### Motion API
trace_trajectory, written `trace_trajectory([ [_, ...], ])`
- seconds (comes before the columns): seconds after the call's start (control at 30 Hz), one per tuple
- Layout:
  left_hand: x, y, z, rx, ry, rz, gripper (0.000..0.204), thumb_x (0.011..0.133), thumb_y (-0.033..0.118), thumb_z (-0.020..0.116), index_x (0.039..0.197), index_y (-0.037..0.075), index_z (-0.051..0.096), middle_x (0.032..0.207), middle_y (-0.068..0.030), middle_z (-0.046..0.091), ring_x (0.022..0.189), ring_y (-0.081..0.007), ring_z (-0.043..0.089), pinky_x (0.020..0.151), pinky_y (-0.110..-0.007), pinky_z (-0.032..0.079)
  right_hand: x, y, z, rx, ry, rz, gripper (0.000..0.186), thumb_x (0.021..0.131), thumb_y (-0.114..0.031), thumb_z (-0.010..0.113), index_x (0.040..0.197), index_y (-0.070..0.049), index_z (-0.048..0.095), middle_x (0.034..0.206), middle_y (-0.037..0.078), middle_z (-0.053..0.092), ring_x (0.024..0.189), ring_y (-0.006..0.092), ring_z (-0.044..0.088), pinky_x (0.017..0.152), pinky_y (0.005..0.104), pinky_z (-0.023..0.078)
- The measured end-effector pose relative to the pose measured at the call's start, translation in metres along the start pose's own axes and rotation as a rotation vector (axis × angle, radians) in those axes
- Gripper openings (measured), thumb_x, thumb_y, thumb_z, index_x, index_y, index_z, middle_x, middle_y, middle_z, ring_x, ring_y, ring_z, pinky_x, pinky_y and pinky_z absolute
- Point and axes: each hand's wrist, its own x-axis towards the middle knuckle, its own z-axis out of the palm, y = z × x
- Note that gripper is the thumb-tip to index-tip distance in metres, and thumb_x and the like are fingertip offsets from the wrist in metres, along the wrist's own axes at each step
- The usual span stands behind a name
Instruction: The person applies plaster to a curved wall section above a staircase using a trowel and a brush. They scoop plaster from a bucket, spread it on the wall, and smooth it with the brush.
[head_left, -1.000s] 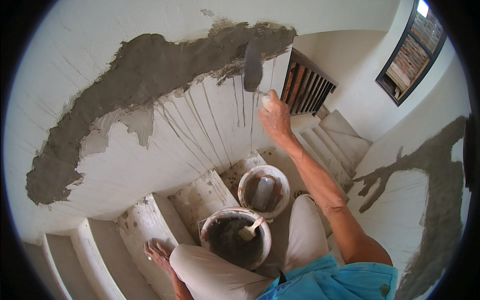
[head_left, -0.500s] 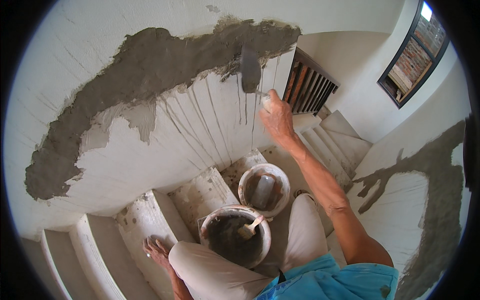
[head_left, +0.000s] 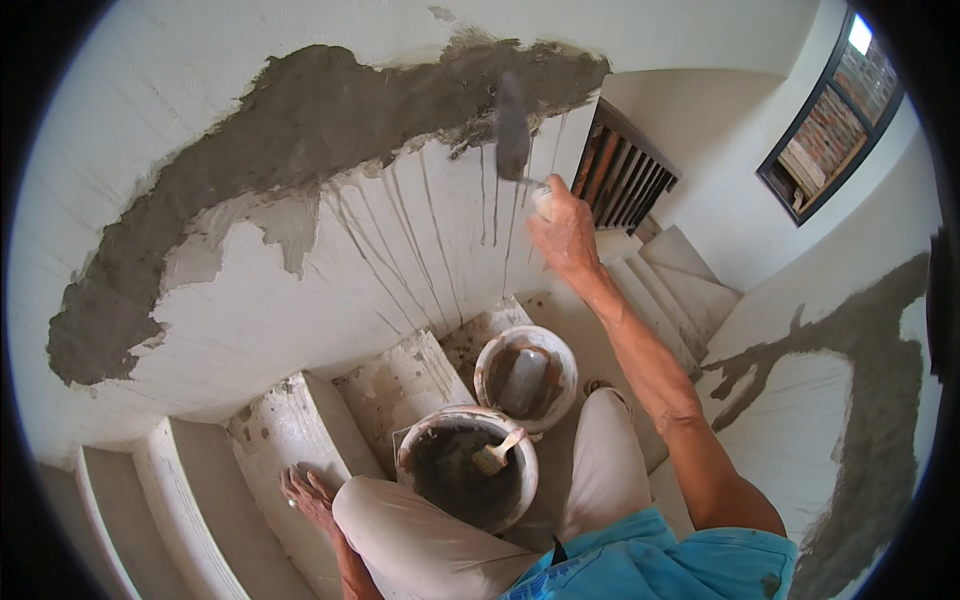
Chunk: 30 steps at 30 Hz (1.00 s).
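My right hand [head_left: 565, 230] grips a trowel by its handle, its grey blade [head_left: 512, 140] held at the right part of a dark, rough band of wet mortar [head_left: 290, 120] on the white wall, above several drip streaks. My left hand [head_left: 308, 495] rests with fingers apart on a stair tread [head_left: 283, 430], beside my left knee. Between my legs stands a bucket [head_left: 408, 443] of dark grey mix with a pale-handled brush [head_left: 493, 457] in it. Just beyond it a second bucket [head_left: 565, 372] holds brownish liquid and a grey object I cannot make out.
Stairs [head_left: 200, 500] descend along the wall at left and continue around winder steps [head_left: 680, 290] at right. A dark railing [head_left: 630, 170] is in an opening ahead. A framed window [head_left: 828, 120] is at upper right, and more grey mortar [head_left: 870, 370] patches the right wall.
My right hand and the trowel have shifted slightly up and to the right along the mortar. My left hand stays on the step; the view has shifted slightly.
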Motion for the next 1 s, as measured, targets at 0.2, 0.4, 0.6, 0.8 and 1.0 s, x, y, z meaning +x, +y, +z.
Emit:
trace_trajectory([
  [0.2,0.004,0.007,0.009,-0.016,0.012,0.015,0.043,0.105,0.028,0.051,0.134,-0.002,0.054,0.139,-0.0243,0.049,0.13,-0.0411,0.046,0.107,-0.051,0.038,0.0,0.003,0.022,0.091,0.021,0.001,0.025,0.078,0.0,0.065,0.097,0.001,0.049,0.07,0.024,0.061,0.071,0.0432,0.067,0.062,0.0484,0.05],
  [0.4,0.004,0.0,0.006,0.003,0.027,0.004,0.043,0.105,0.029,0.051,0.134,-0.002,0.054,0.139,-0.0242,0.049,0.13,-0.0411,0.046,0.107,-0.051,0.038,-0.007,-0.005,0.019,-0.024,0.015,-0.059,0.023,0.079,0.0,0.064,0.096,0.002,0.049,0.068,0.022,0.059,0.064,0.0401,0.066,0.059,0.0465,0.049],
  [0.6,0.003,0.004,0.012,-0.02,0.027,0.015,0.043,0.105,0.029,0.051,0.134,-0.002,0.054,0.139,-0.0241,0.05,0.13,-0.0412,0.046,0.107,-0.051,0.038,0.02,0.011,0.036,-0.087,0.086,0.016,0.03,0.08,-0.001,0.068,0.101,0.003,0.047,0.081,0.025,0.063,0.075,0.0449,0.068,0.065,0.0501,0.053],
  [0.8,0.002,-0.002,0.01,-0.003,0.04,0.003,0.043,0.105,0.03,0.051,0.134,-0.002,0.054,0.139,-0.024,0.05,0.129,-0.0412,0.046,0.106,-0.051,0.038,-0.017,-0.006,0.042,-0.136,-0.025,-0.029,0.029,0.08,0.001,0.066,0.102,0.002,0.047,0.082,0.025,0.063,0.076,0.0444,0.068,0.065,0.0491,0.054],
  [1.0,0.003,0.0,0.012,-0.008,0.04,0.009,0.044,0.105,0.03,0.051,0.134,-0.002,0.054,0.138,-0.0239,0.051,0.129,-0.0412,0.046,0.106,-0.051,0.038,0.019,0.006,0.021,-0.114,0.171,-0.06,0.029,0.081,0.0,0.066,0.103,0.004,0.048,0.071,0.022,0.062,0.068,0.0387,0.069,0.06,0.0478,0.051],
])
